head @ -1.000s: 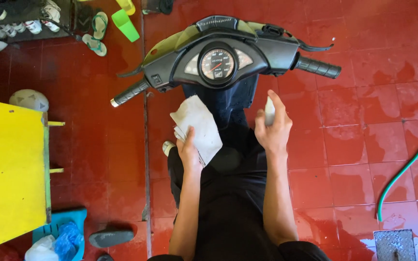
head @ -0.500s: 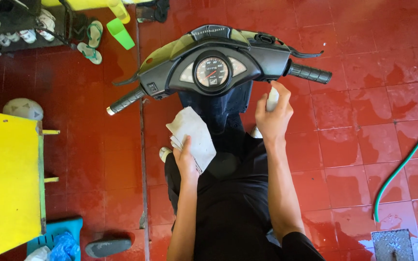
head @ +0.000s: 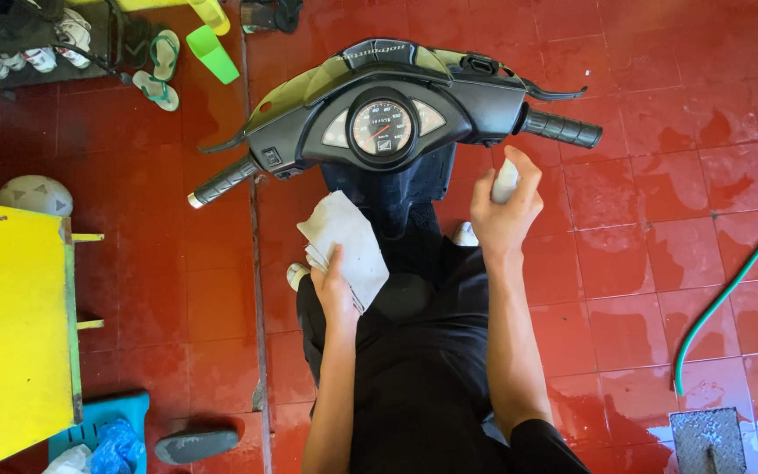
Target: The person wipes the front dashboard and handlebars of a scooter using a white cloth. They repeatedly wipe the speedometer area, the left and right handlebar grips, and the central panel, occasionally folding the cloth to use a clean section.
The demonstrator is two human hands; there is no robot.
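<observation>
I look straight down on a black scooter with a round speedometer (head: 381, 127) between two grips. My left hand (head: 333, 290) holds a folded white cloth (head: 344, 241) below the left side of the dash, over the dark legshield. My right hand (head: 504, 211) grips a small white bottle (head: 506, 180), raised just under the right handlebar grip (head: 563, 129). Both forearms reach forward from my dark-clothed lap on the seat.
A yellow table (head: 10, 325) stands at the left. A green hose (head: 730, 290) curves over the wet red tiles on the right. Sandals (head: 155, 75) and a green cup (head: 212, 53) lie at the top left. A dark sandal (head: 195, 443) lies at the bottom left.
My right hand with the bottle has risen toward the right grip. My left hand with the cloth has stayed about where it was. The view has shifted slightly.
</observation>
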